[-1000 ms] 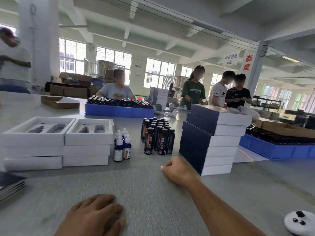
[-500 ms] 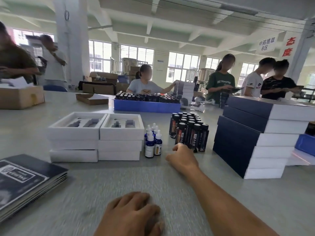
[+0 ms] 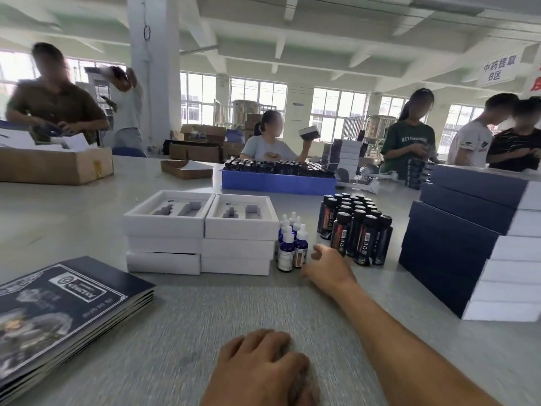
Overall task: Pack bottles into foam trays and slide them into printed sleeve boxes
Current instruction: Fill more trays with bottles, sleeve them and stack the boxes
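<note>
Reaching right hand (image 3: pixel 329 269), fingers loosely spread, empty, near dropper bottles (image 3: pixel 291 244).

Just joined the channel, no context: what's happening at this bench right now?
A person is packing bottles at a grey table. The right hand reaches toward the small blue dropper bottles, fingers loose, holding nothing. The left hand rests flat on the table. The white foam trays sit stacked, top slots empty; the dark capped bottles, flat printed sleeves and finished navy boxes stand untouched.
</note>
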The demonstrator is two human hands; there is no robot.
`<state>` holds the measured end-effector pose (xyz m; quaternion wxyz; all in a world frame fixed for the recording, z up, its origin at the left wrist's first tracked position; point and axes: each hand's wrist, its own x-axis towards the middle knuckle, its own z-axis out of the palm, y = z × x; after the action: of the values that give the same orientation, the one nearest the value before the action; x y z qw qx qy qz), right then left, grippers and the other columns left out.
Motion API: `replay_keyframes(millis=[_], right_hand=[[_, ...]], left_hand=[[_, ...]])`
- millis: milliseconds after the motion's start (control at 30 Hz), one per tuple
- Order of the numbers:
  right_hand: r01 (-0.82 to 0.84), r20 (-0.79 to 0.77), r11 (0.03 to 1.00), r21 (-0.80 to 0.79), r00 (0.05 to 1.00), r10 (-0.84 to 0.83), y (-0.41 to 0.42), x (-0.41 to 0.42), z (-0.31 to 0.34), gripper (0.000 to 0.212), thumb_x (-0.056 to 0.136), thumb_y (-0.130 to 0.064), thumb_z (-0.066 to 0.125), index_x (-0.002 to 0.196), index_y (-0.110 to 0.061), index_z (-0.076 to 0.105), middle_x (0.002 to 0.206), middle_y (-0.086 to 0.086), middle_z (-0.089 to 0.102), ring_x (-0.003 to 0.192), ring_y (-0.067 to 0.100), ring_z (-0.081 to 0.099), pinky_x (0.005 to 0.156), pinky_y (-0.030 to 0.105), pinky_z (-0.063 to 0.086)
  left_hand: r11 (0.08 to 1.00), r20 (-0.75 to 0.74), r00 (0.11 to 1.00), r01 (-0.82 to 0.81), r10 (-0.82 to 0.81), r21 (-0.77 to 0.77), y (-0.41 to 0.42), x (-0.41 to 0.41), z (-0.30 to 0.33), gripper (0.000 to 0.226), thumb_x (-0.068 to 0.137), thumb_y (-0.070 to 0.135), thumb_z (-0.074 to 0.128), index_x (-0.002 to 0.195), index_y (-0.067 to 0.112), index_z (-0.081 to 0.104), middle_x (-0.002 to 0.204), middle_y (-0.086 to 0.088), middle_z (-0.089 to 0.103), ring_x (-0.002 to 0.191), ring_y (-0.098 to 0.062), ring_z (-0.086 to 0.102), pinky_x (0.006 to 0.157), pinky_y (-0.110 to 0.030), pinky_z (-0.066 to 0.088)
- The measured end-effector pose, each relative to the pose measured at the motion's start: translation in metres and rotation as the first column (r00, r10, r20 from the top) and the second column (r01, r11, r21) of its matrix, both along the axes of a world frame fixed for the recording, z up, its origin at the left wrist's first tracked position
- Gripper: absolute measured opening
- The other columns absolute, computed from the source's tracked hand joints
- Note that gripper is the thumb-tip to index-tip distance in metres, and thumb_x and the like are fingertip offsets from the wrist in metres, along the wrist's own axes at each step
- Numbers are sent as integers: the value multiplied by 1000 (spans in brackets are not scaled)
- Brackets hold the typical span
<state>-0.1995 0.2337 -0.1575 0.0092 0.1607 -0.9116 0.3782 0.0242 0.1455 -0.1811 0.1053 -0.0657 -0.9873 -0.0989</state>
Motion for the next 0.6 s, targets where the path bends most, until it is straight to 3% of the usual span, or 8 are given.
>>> replay_keyframes(millis=[33,100,167,233,300,400,500,600], right_hand=[[2,-2,1000,1,1000,-2,-1,-1,0,74,83,-20,67,151,-15,36,136,2,58,117,19,57,99,45,50],[15,-17,1000,8,1000,-15,-3,-2,0,75,86,-26,69,152,-16,35,140,-2,57,122,19,56,102,47,48],[24,-58,999,27,998,-23,-5,-5,0,72,89,-34,68,151,-18,36,142,-4,56,126,20,54,104,45,46],[32,-96,998,57,995,-26,-7,-6,0,70,89,-38,67,150,-20,39,141,-4,58,127,22,55,103,42,47],[40,-120,996,84,992,-30,-9,-6,0,69,87,-40,70,148,-24,42,136,-4,62,123,21,58,100,40,49],[70,-150,994,85,987,-57,-8,-3,-2,58,87,-45,70,140,-30,52,122,-5,70,112,20,63,90,35,51],[86,-175,993,83,982,-70,-4,5,-6,31,88,-42,68,116,-27,66,100,-2,72,89,18,64,74,30,50],[77,-148,995,67,987,-67,4,16,-4,15,86,-34,70,91,-21,63,89,0,69,78,15,62,76,36,56]], left_hand=[[999,45,999,-18,16,36,1,3,0,43,70,77,31,89,59,65,102,31,64,96,6,64,73,-29,54],[997,11,998,-70,69,15,3,6,6,42,67,78,28,81,60,64,93,32,65,87,7,65,63,-22,53],[999,-2,999,-38,38,-4,0,2,7,49,68,74,25,99,59,60,116,28,61,114,3,56,87,-39,50],[999,-34,999,37,-37,-17,-3,-4,-3,63,67,72,20,124,54,41,148,20,35,141,-3,23,109,-43,21],[1000,56,998,21,-20,-13,-4,-7,-2,65,68,74,18,128,53,32,154,17,24,144,-3,11,111,-38,11],[1000,92,996,20,-19,-11,-6,-9,-1,47,85,67,35,129,51,35,154,14,25,144,-6,14,111,-38,11],[999,69,997,36,-35,-8,-6,-11,0,39,91,53,51,128,48,40,152,14,29,143,-7,18,111,-38,11],[999,77,997,6,-9,48,-8,-11,1,40,92,45,53,130,43,43,150,13,33,141,-7,22,110,-34,12]])
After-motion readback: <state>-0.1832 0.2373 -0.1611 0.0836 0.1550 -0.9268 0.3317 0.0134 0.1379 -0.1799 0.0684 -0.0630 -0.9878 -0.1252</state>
